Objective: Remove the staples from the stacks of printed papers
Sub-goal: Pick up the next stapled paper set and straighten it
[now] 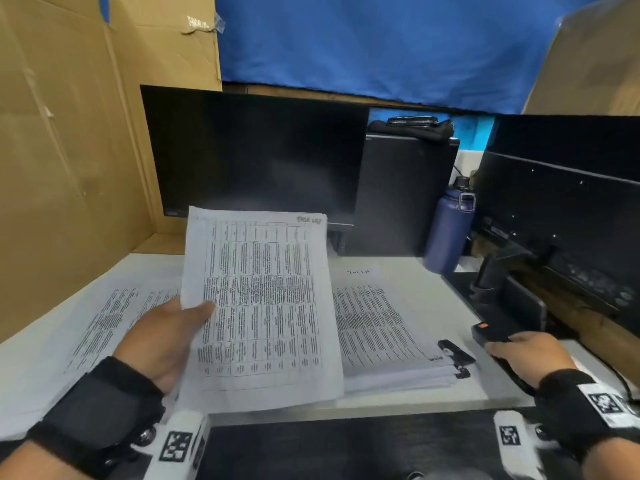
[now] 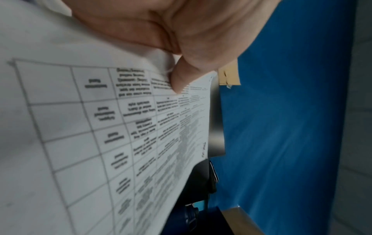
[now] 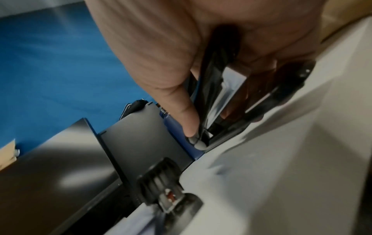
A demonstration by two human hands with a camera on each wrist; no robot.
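My left hand holds a set of printed papers tilted up above the desk, thumb pinching the printed table on the top sheet. A thicker stack of papers lies flat to its right, with a black clawed clip-like item on its near right corner. Loose sheets lie at the left. My right hand grips a black stapler-shaped tool with a red label on the desk right of the stack; its metal inside shows between thumb and fingers. No staple is discernible.
A dark monitor stands behind the papers, a black computer case and a blue bottle to its right. A second monitor blocks the right side. Cardboard walls the left. A dark mat lies at the front edge.
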